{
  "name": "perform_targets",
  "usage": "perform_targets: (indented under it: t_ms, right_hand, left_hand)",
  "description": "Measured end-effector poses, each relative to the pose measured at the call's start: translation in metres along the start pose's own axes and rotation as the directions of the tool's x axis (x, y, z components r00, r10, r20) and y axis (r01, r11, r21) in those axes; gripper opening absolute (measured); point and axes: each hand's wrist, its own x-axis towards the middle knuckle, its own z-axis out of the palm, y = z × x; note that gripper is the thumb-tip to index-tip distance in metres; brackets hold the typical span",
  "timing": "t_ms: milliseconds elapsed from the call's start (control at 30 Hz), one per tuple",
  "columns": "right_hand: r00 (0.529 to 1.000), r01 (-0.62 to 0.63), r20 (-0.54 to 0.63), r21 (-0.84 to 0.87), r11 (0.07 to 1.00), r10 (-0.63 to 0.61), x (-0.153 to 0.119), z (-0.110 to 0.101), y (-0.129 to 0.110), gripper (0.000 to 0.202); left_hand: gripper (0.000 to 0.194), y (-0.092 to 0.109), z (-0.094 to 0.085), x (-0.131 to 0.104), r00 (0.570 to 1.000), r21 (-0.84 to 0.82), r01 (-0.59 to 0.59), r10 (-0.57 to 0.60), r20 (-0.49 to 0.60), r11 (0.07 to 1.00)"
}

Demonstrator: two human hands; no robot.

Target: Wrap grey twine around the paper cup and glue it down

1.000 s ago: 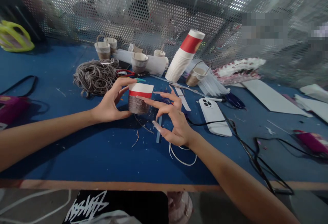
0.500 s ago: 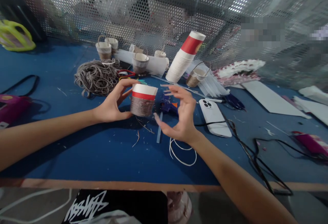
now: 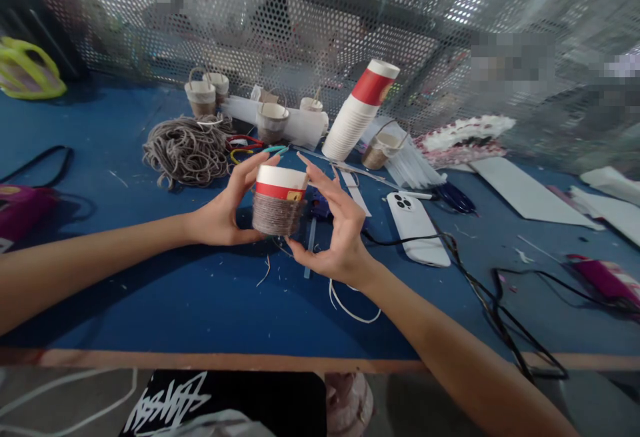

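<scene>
A paper cup [image 3: 279, 202] with a white rim and a red band is held just over the table, its lower part wrapped in grey-brown cord. My left hand [image 3: 225, 210] grips its left side, fingers near the rim and thumb at the base. On the opposite side, my right hand [image 3: 340, 224] curves round the cup, fingertips by the rim and thumb at the bottom edge. Behind my right hand, a dark blue glue gun [image 3: 320, 205] is mostly hidden; a translucent glue stick [image 3: 311, 250] lies below it. A loop of white cord [image 3: 357, 314] rests near my right wrist.
Tangled grey cord [image 3: 187, 150] lies at the back left, near small cord-wrapped cups with handles [image 3: 273, 120]. A leaning stack of paper cups [image 3: 357, 114] stands behind. A white phone [image 3: 419, 227] and black cables [image 3: 480, 277] lie right. A perforated metal screen [image 3: 310, 30] borders the table.
My right hand has moved left and closed onto the cup. The cup has turned, so a yellow patch on its red band now shows.
</scene>
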Motion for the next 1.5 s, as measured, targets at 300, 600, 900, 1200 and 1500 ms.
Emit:
perform_targets:
  t_ms: [300, 600, 900, 1200, 1500]
  right_hand:
    - [0.999, -0.031, 0.024, 0.002, 1.0, 0.031, -0.002, 0.001, -0.005, 0.085]
    - [0.997, -0.05, 0.051, -0.017, 0.999, 0.051, -0.002, 0.0, -0.003, 0.088]
    - [0.991, -0.039, 0.125, -0.097, 0.995, 0.051, -0.001, -0.001, -0.003, 0.088]
    - [0.996, 0.011, 0.092, -0.134, 0.991, 0.002, 0.006, -0.022, 0.0, 0.081]
    - [0.726, -0.351, 0.395, -0.491, 0.797, 0.563, 0.006, -0.069, 0.051, 0.051]
  left_hand:
    - [0.084, 0.0, -0.003, 0.0, 0.992, 0.096, 0.065, -0.054, -0.112, 0.993]
    - [0.112, -0.003, 0.0, -0.001, 0.993, 0.15, 0.003, 0.014, -0.117, 0.989]
    - [0.08, -0.001, 0.001, -0.001, 0.96, -0.016, 0.21, -0.209, -0.188, 0.978]
    - [0.086, -0.009, 0.001, -0.002, 0.966, -0.044, 0.118, -0.124, -0.227, 0.992]
    - [0.078, -0.009, 0.001, 0.001, 0.972, -0.02, 0.073, -0.076, -0.221, 0.997]
